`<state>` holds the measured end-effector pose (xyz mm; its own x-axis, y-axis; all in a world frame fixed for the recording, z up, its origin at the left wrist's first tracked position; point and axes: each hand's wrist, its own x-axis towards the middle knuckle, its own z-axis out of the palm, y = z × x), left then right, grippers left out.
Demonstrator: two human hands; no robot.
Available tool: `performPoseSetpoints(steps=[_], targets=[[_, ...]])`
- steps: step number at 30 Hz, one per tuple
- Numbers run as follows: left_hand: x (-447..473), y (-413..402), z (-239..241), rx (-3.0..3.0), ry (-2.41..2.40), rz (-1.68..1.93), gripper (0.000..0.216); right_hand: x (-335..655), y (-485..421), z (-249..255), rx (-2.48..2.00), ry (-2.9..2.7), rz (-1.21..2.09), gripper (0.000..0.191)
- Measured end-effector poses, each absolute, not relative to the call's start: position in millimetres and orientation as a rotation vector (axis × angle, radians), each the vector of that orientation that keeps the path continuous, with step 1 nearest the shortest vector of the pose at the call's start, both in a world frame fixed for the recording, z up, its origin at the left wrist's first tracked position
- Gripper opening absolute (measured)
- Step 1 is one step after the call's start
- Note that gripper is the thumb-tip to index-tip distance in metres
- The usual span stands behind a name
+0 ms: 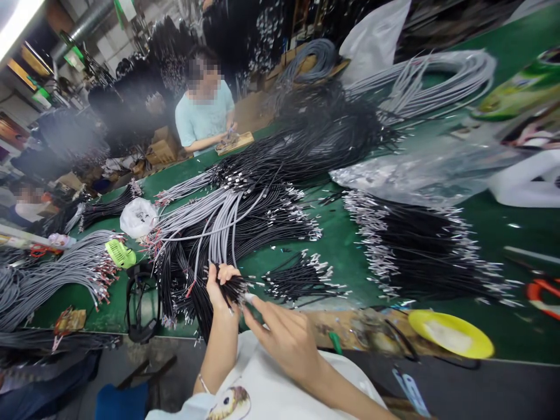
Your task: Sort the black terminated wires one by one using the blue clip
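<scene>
A bundle of short black cables (235, 287) with silvery ends is gripped in my left hand (217, 294), its fingers curled round them. Thumb and index finger of my right hand (284, 332) come together at the bundle's tips; a whitish bit shows at the fingertips, too small to name. Just beyond my hands lie a small pile of short black cables (301, 277) and grey cables (223, 227) fanned over longer black ones (262, 221). To the right a wide stack of black cables (424, 251) with metal-tipped ends rests on the green table (341, 233).
Along the near edge are a yellow dish (452, 333) and, farther right, orange-handled scissors (542, 296). A green fan (120, 254), a white bag (139, 217) and grey cable bunches (56, 274) occupy the left. A co-worker (205, 105) sits across the table. Clear plastic bags (420, 175) lie at right.
</scene>
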<state>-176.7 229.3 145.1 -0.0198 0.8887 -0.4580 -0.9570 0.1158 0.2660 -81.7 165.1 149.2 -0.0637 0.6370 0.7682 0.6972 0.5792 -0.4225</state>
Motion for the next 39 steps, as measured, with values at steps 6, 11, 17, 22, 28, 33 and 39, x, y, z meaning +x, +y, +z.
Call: performPoseSetpoints(steps=[6,11,17,22,28,33,39], targets=[[-179,231,130,-0.134,0.606,1.468,0.034,-86,167,143,-1.113,-1.729,-0.017,0.015],[-181,233,119,-0.14,0.597,1.45,0.035,-89,168,138,-1.133,-1.691,0.01,0.016],[-180,233,117,-0.145,0.613,1.437,0.035,-90,170,138,-1.161,-1.672,0.025,0.013],[-178,228,124,-0.148,0.596,1.437,0.036,-91,167,134,-1.17,-1.634,0.028,0.01],[-176,225,140,-0.179,0.61,1.453,0.04,-90,162,132,-1.167,-1.596,0.042,0.01],[-176,227,154,-0.178,0.65,1.491,0.039,-88,157,137,-1.203,-1.722,0.011,0.021],[-172,219,171,-0.171,0.658,1.603,0.027,-88,155,142,-1.36,-1.63,0.178,0.03]])
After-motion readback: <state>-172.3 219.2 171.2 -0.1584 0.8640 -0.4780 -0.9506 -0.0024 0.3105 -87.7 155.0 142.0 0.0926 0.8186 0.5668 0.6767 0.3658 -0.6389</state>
